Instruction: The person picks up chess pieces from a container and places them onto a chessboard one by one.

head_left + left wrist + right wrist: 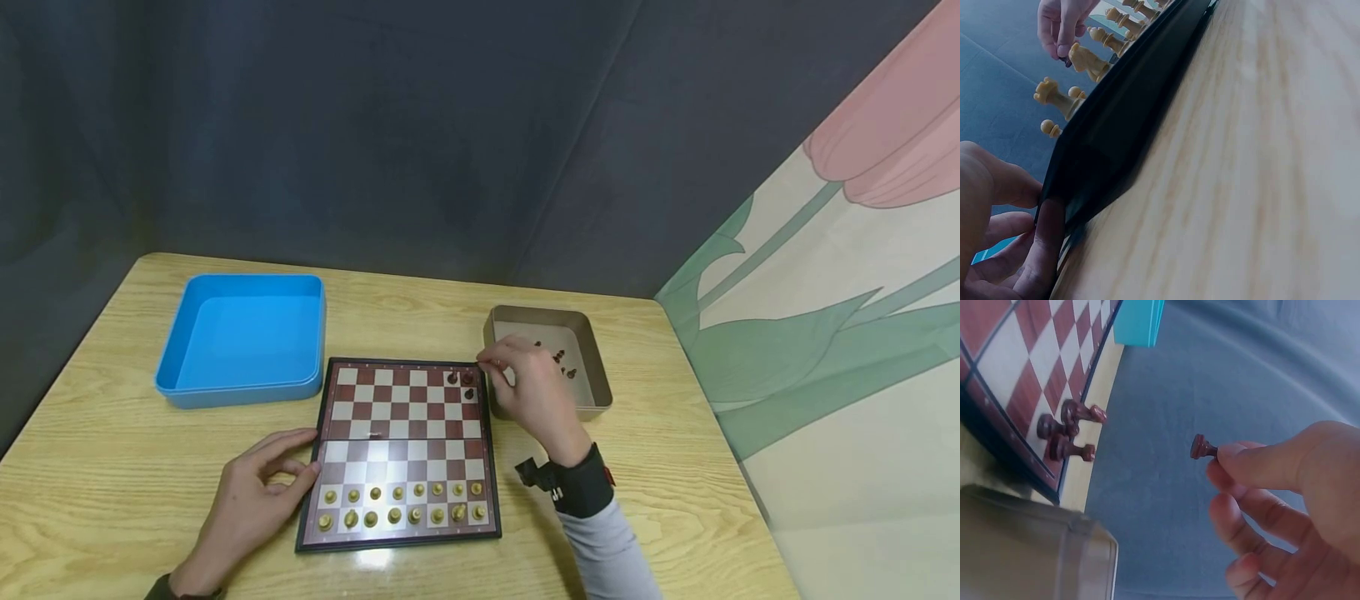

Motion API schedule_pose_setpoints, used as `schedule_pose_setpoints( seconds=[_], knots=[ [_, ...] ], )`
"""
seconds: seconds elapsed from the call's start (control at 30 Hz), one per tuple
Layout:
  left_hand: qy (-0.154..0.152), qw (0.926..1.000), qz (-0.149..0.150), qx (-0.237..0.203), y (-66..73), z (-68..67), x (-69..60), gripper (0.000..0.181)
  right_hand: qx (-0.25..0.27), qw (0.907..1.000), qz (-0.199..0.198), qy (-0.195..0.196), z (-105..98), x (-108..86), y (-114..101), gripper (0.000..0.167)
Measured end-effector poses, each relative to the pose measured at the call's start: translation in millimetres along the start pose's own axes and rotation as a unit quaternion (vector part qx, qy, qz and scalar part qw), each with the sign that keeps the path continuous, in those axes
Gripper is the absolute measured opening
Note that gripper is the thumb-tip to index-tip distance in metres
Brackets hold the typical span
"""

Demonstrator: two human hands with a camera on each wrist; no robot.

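My right hand (531, 389) pinches a small dark red pawn (1201, 447) between thumb and forefinger, held above the far right corner of the chessboard (397, 452). Three dark red pieces stand at that corner, among them a pawn (469, 393). Gold-coloured pieces fill the two near rows, a rook (1055, 97) among them. With thumb and fingers, my left hand (251, 497) grips the board's left edge; in the left wrist view the fingers (1047, 247) lie against the dark rim.
A grey-beige box (598, 379) with several dark pieces inside stands right of the board, partly behind my right hand. The blue tray (247, 342) sits at the back left. A dark curtain (375, 142) hangs behind the wooden table (112, 467).
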State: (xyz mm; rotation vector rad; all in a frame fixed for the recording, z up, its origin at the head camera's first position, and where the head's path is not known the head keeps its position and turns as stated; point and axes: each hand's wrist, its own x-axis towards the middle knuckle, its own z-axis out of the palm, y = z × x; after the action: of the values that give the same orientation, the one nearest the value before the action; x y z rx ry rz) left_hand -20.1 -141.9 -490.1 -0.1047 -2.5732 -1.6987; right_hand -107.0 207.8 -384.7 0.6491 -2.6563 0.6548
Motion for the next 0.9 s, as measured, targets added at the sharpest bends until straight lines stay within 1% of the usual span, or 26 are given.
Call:
schedule_pose_setpoints(
  seconds=[0.33, 0.5, 0.63, 0.9],
  knots=[
    [0.000, 1.0000, -0.002, 0.006, 0.0, -0.3, -0.1, 0.042, 0.012, 0.9996, -0.020, -0.015, 13.0, 0.1, -5.8, 0.010],
    [-0.001, 1.0000, -0.006, 0.000, 0.2, -0.4, 0.1, 0.043, 0.023, 0.9987, -0.030, -0.033, 20.2, 1.0, -6.4, 0.012],
    [-0.003, 1.0000, -0.007, -0.003, 0.2, -0.5, 0.0, 0.043, 0.030, 0.9979, -0.025, -0.052, 25.9, 0.4, -5.7, 0.011],
    [-0.002, 1.0000, -0.002, 0.000, -0.3, -0.7, -0.6, 0.043, 0.015, 0.9967, -0.018, -0.077, 37.7, -1.4, -1.9, 0.010]
  ],
)
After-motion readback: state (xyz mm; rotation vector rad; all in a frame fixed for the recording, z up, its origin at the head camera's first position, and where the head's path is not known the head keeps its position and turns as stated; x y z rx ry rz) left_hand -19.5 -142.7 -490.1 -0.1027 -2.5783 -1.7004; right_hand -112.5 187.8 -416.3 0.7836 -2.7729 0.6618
